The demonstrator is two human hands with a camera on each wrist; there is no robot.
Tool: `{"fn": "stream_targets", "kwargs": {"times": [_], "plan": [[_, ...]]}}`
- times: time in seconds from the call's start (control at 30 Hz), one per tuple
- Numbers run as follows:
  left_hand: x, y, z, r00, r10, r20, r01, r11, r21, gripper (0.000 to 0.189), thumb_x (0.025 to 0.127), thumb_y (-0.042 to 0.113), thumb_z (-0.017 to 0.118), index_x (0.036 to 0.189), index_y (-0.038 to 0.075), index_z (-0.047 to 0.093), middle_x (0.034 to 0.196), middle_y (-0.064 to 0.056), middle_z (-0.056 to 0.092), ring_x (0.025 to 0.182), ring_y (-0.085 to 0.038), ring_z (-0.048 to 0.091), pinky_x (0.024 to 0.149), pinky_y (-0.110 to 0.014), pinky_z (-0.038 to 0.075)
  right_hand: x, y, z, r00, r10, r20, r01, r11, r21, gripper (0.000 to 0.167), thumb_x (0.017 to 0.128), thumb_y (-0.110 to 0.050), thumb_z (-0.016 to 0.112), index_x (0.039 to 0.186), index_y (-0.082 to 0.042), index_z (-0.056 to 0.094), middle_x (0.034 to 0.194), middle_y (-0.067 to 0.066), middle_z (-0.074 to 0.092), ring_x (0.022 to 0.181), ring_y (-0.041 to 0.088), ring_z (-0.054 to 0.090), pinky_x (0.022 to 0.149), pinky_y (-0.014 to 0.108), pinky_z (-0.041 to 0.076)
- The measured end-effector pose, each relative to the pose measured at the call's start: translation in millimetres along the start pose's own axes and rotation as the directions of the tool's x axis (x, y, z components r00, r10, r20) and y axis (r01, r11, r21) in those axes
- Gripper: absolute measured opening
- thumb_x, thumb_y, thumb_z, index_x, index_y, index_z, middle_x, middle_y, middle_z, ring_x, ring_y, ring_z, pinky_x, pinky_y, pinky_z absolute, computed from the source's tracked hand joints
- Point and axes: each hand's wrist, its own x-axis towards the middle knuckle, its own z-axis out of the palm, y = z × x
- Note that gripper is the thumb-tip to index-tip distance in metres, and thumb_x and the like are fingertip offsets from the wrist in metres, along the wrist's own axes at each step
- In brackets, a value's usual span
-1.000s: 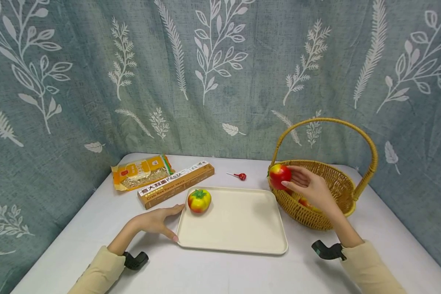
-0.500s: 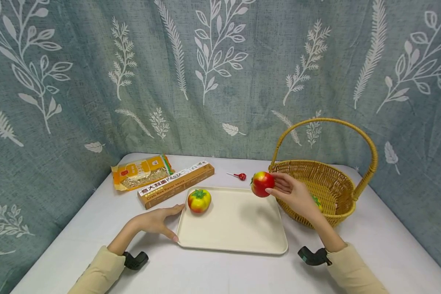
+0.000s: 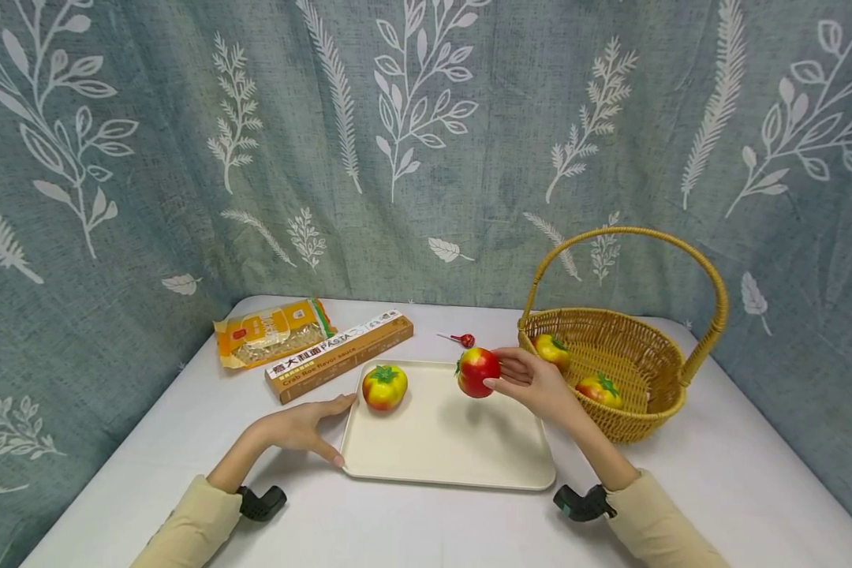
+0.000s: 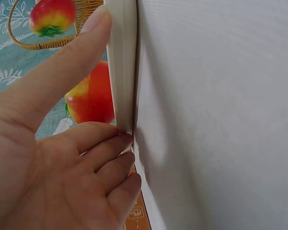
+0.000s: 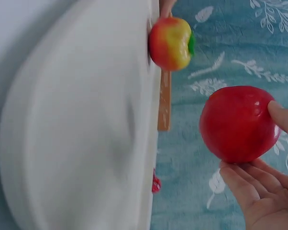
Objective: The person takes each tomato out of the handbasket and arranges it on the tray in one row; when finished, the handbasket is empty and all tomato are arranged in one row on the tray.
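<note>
The right hand (image 3: 539, 384), its grip pinching the red fruit (image 3: 479, 373), has moved from basket (image 3: 621, 339) to above the tray (image 3: 426, 446); carrying seems nearly done. The relaxed left hand (image 3: 294, 424) touches its edge.

the head view looked forward and down from above the table (image 3: 440, 525) toward the curtain (image 3: 500, 181); both wrist views, nearer and turned sideways, faced the tray (image 3: 440, 450), the left at its rim, the right across it; all three shared the held fruit (image 3: 479, 373)
</note>
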Motion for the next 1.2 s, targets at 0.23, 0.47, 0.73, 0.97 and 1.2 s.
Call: {"fn": "stream_targets", "kwargs": {"times": [0.23, 0.47, 0.73, 0.97, 1.2], "plan": [[0.5, -0.9, 0.3, 1.0, -0.005, -0.001, 0.005, 1.0, 0.0, 0.103, 0.073, 0.036, 0.084, 0.151, 0.002, 0.026, 0.155, -0.02, 0.023, 0.143, -0.037, 0.02, 0.114, -0.053, 0.018, 1.7, -1.8, 22.8, 0.998, 0.014, 0.064, -0.013, 1.0, -0.014, 0.051, 0.085, -0.025, 0.075, 0.126, -0.001, 0.057, 0.123, 0.017, 0.063, 0.115, 0.031, 0.06, 0.09, 0.033, 0.052], [0.7, -2.7, 0.9, 1.0, -0.003, -0.006, 0.003, 1.0, -0.003, 0.103, 0.073, 0.036, 0.084, 0.151, 0.002, 0.026, 0.155, -0.02, 0.023, 0.143, -0.037, 0.02, 0.114, -0.053, 0.017, 0.3, -11.8, 37.7, 0.991, 0.021, 0.133, -0.016, 0.999, -0.043, 0.045, 0.087, -0.016, 0.073, 0.124, 0.005, 0.056, 0.121, 0.021, 0.062, 0.116, 0.036, 0.058, 0.091, 0.041, 0.051], [0.3, -1.5, 0.6, 1.0, 0.002, -0.008, -0.002, 1.0, -0.005, 0.103, 0.073, 0.036, 0.084, 0.151, 0.001, 0.027, 0.155, -0.02, 0.024, 0.143, -0.037, 0.02, 0.114, -0.053, 0.018, -0.9, -0.5, 43.2, 0.975, 0.034, 0.218, -0.028, 0.999, -0.034, 0.047, 0.085, -0.021, 0.075, 0.122, 0.001, 0.056, 0.121, 0.017, 0.063, 0.119, 0.036, 0.056, 0.095, 0.041, 0.049], [1.9, -2.6, 1.0, 1.0, 0.001, -0.005, -0.001, 1.0, 0.004, 0.103, 0.073, 0.037, 0.084, 0.151, 0.002, 0.027, 0.155, -0.02, 0.024, 0.143, -0.037, 0.02, 0.114, -0.052, 0.018, -1.9, 2.3, 39.6, 0.965, -0.055, 0.255, 0.089, 0.988, -0.122, 0.055, 0.084, -0.022, 0.076, 0.127, 0.005, 0.056, 0.124, 0.018, 0.062, 0.114, 0.033, 0.06, 0.093, 0.038, 0.05], [1.2, -3.2, 1.9, 1.0, 0.0, -0.008, 0.0, 1.0, 0.004, 0.104, 0.072, 0.037, 0.084, 0.151, 0.001, 0.026, 0.155, -0.02, 0.024, 0.143, -0.037, 0.021, 0.114, -0.052, 0.018, -4.6, 2.8, 30.5, 0.951, -0.122, 0.285, 0.192, 0.953, -0.235, 0.057, 0.08, -0.026, 0.08, 0.128, 0.001, 0.061, 0.123, 0.013, 0.065, 0.105, 0.026, 0.066, 0.09, 0.035, 0.052]]}}
